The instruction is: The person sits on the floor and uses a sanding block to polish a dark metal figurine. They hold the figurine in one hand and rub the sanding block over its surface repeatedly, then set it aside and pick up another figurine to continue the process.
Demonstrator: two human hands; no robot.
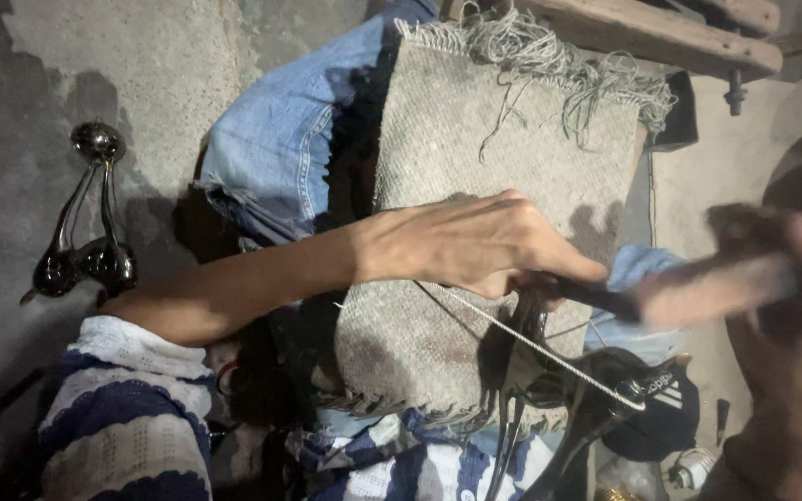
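My left hand reaches across a grey woven mat with a frayed fringe, and its fingers pinch a dark, slim metal piece that hangs down over the mat's near edge. A thin bright metal rod runs slantwise under the hand. At the right, blurred by motion, my right hand grips a pale-handled tool whose dark end meets the left fingertips. What kind of tool it is cannot be told.
Blue denim cloth lies beside the mat on the concrete floor. Dark glossy ladle-shaped objects rest at the left. A wooden plank crosses the top right. A black cap lies at the bottom right.
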